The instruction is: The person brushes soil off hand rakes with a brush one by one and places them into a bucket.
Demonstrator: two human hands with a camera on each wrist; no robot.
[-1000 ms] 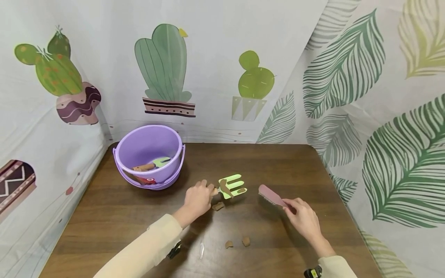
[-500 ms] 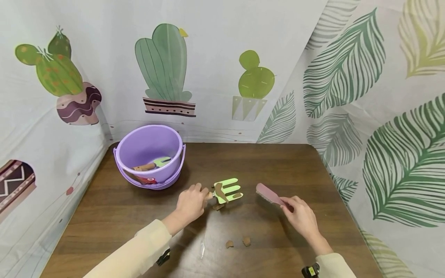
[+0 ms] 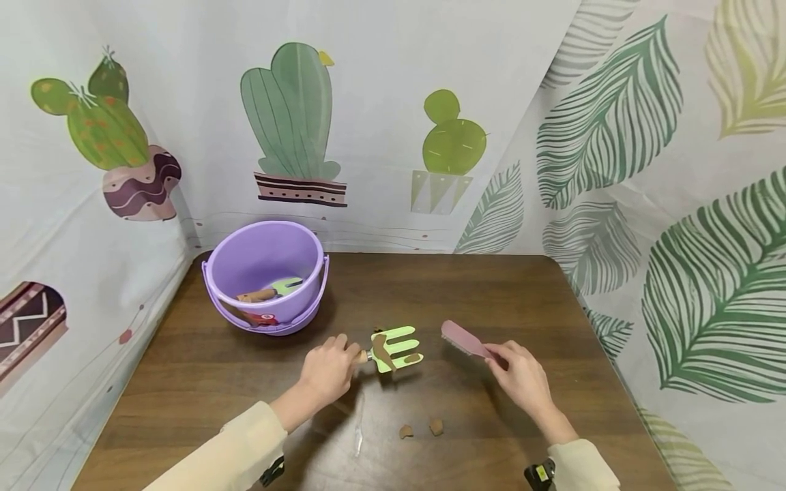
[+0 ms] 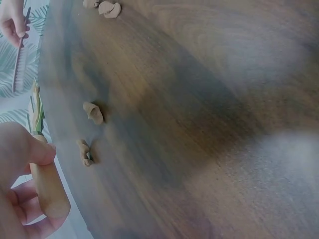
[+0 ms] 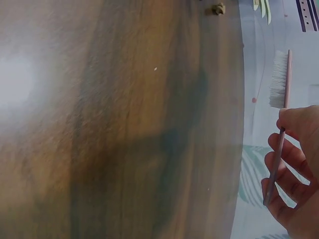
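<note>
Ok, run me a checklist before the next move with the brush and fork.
1. Fork grip: ok, left hand holds the wooden handle.
2. Brush grip: ok, right hand holds it.
3. Fork clean: not ok, brown patches on it.
4. Bristles against the fork: not ok, a gap shows between them.
5. Table clean: not ok, brown pieces lie on it.
6. Second tool in the bucket clean: cannot tell, the rim partly hides it.
</note>
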